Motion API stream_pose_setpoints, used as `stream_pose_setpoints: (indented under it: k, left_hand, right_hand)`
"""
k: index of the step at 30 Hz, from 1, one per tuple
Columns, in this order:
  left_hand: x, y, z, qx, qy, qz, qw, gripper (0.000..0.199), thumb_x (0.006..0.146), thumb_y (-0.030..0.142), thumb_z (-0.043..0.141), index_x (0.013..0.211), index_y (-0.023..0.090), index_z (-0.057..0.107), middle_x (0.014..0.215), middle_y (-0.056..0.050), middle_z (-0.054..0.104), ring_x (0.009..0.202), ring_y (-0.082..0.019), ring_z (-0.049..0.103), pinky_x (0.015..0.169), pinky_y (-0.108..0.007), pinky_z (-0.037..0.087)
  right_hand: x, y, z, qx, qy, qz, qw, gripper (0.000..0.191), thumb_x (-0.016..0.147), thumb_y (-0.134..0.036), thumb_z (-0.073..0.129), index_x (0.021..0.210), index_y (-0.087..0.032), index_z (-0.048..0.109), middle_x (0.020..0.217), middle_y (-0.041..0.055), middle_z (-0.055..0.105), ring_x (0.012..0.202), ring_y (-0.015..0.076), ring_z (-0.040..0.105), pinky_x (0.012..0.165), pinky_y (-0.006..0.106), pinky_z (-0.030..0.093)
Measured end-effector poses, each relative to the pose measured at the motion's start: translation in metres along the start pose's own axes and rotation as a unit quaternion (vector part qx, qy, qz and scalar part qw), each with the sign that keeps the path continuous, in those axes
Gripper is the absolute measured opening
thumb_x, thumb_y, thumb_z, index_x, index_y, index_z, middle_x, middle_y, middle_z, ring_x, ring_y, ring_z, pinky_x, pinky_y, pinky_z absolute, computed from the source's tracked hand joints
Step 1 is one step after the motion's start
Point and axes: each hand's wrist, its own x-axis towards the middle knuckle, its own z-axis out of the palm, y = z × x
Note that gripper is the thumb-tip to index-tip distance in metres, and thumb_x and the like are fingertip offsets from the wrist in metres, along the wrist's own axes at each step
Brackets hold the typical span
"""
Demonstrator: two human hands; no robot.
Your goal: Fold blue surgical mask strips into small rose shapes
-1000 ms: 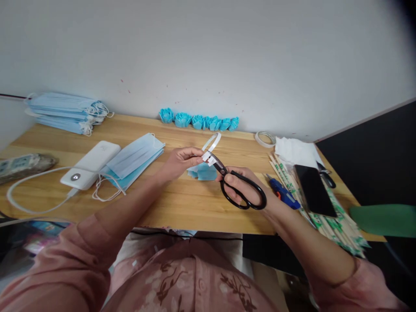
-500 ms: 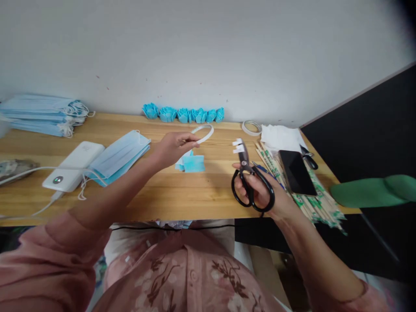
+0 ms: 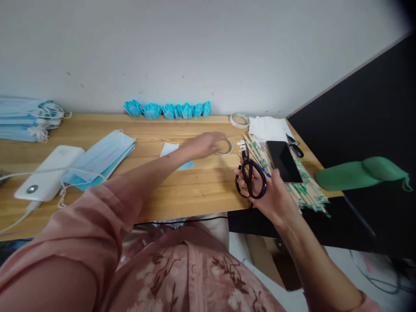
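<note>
Black-handled scissors (image 3: 249,177) rest in my right hand (image 3: 264,190), whose fingers are wrapped round the handles. Small white tape pieces (image 3: 242,145) stick to the blades, which point away from me. My left hand (image 3: 206,145) reaches over the middle of the table, its fingers smeared by motion. Right at its fingertips is a roll of white tape (image 3: 229,148); whether they grip it is unclear. Beneath my left forearm lie light blue pieces of mask material (image 3: 169,148), partly covered.
Blue flowers (image 3: 152,111) line the wall. Masks (image 3: 102,151) and a power bank (image 3: 52,171) lie left. Another tape roll (image 3: 239,120), white sheets (image 3: 269,128), a phone (image 3: 284,161), wrapped sticks (image 3: 307,190) and a green bottle (image 3: 341,175) are right.
My left hand has moved right and its tape roll is now beside the scissors, lower than before. My right hand still holds the scissors. The view has shifted to the right.
</note>
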Motion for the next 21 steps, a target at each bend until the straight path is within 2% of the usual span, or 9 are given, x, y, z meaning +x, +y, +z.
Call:
stream_pose_setpoints:
  k: [2, 4, 7, 9, 12, 15, 17, 19, 21]
  left_hand:
    - [-0.009, 0.004, -0.023, 0.015, 0.031, 0.000, 0.999, 0.051, 0.082, 0.027, 0.071, 0.133, 0.021, 0.068, 0.144, -0.011, 0.064, 0.134, -0.029, 0.056, 0.117, -0.042, 0.035]
    - [-0.024, 0.009, -0.051, 0.024, 0.055, -0.040, 0.997, 0.052, 0.086, 0.029, 0.069, 0.136, 0.020, 0.065, 0.141, -0.012, 0.065, 0.126, -0.027, 0.062, 0.114, -0.043, 0.040]
    - [-0.055, 0.010, -0.087, 0.022, 0.083, -0.107, 0.991, 0.044, 0.087, 0.033, 0.068, 0.128, 0.018, 0.071, 0.132, -0.012, 0.070, 0.117, -0.026, 0.066, 0.109, -0.044, 0.045]
    - [-0.076, 0.009, -0.100, 0.021, 0.108, -0.138, 0.984, 0.039, 0.086, 0.036, 0.070, 0.120, 0.018, 0.075, 0.127, -0.012, 0.073, 0.116, -0.026, 0.067, 0.109, -0.044, 0.047]
    - [-0.101, 0.009, -0.104, 0.061, 0.106, -0.173, 0.977, 0.034, 0.087, 0.038, 0.067, 0.112, 0.017, 0.078, 0.120, -0.010, 0.076, 0.112, -0.026, 0.069, 0.108, -0.041, 0.049]
    - [-0.114, 0.014, -0.099, 0.115, 0.073, -0.182, 0.974, 0.032, 0.089, 0.038, 0.063, 0.110, 0.019, 0.079, 0.117, -0.008, 0.078, 0.110, -0.025, 0.071, 0.104, -0.037, 0.051]
    - [-0.118, 0.015, -0.096, 0.137, 0.054, -0.181, 0.972, 0.032, 0.091, 0.038, 0.061, 0.111, 0.021, 0.079, 0.118, -0.006, 0.078, 0.110, -0.025, 0.071, 0.102, -0.035, 0.052]
    - [-0.120, 0.012, -0.094, 0.143, 0.052, -0.185, 0.971, 0.033, 0.092, 0.038, 0.060, 0.113, 0.022, 0.079, 0.119, -0.005, 0.078, 0.109, -0.023, 0.071, 0.100, -0.033, 0.052]
    - [-0.120, 0.003, -0.093, 0.131, 0.059, -0.194, 0.970, 0.034, 0.092, 0.039, 0.059, 0.114, 0.022, 0.078, 0.117, -0.005, 0.078, 0.107, -0.022, 0.072, 0.099, -0.032, 0.053]
  right_hand:
    - [-0.002, 0.003, 0.001, 0.000, -0.003, 0.006, 1.000, 0.049, 0.075, -0.057, 0.079, 0.112, -0.025, 0.069, 0.111, 0.0088, 0.075, 0.070, 0.0137, 0.057, 0.051, 0.023, 0.044]
    - [-0.003, 0.005, 0.003, -0.036, -0.021, 0.032, 0.999, 0.043, 0.078, -0.050, 0.079, 0.111, -0.023, 0.070, 0.105, 0.0100, 0.076, 0.061, 0.0116, 0.052, 0.044, 0.022, 0.037]
    - [0.003, 0.006, 0.011, -0.151, -0.069, 0.079, 0.983, 0.046, 0.084, -0.056, 0.072, 0.108, -0.017, 0.071, 0.098, 0.0118, 0.077, 0.060, 0.0137, 0.059, 0.047, 0.025, 0.043]
    - [0.012, 0.005, 0.018, -0.255, -0.117, 0.081, 0.957, 0.047, 0.085, -0.060, 0.070, 0.097, -0.015, 0.072, 0.084, 0.0084, 0.075, 0.062, 0.0148, 0.062, 0.053, 0.026, 0.046]
    - [0.036, 0.002, 0.029, -0.405, -0.188, 0.014, 0.895, 0.048, 0.087, -0.062, 0.066, 0.071, -0.016, 0.067, 0.060, -0.0007, 0.061, 0.055, 0.0108, 0.052, 0.053, 0.023, 0.037]
    - [0.060, -0.004, 0.040, -0.555, -0.225, -0.034, 0.800, 0.042, 0.091, -0.056, 0.062, 0.073, -0.018, 0.071, 0.062, -0.0012, 0.065, 0.059, 0.0125, 0.055, 0.058, 0.025, 0.036]
    - [0.072, -0.009, 0.046, -0.664, -0.197, -0.063, 0.719, 0.032, 0.092, -0.050, 0.062, 0.084, -0.023, 0.077, 0.070, 0.0004, 0.072, 0.064, 0.0157, 0.060, 0.062, 0.026, 0.036]
    - [0.081, -0.011, 0.052, -0.741, -0.132, -0.103, 0.651, 0.029, 0.093, -0.049, 0.063, 0.097, -0.025, 0.078, 0.082, 0.0038, 0.077, 0.075, 0.0207, 0.067, 0.065, 0.028, 0.037]
    - [0.090, -0.011, 0.058, -0.763, -0.079, -0.159, 0.621, 0.034, 0.094, -0.050, 0.061, 0.108, -0.024, 0.077, 0.098, 0.0083, 0.079, 0.089, 0.0259, 0.070, 0.071, 0.031, 0.042]
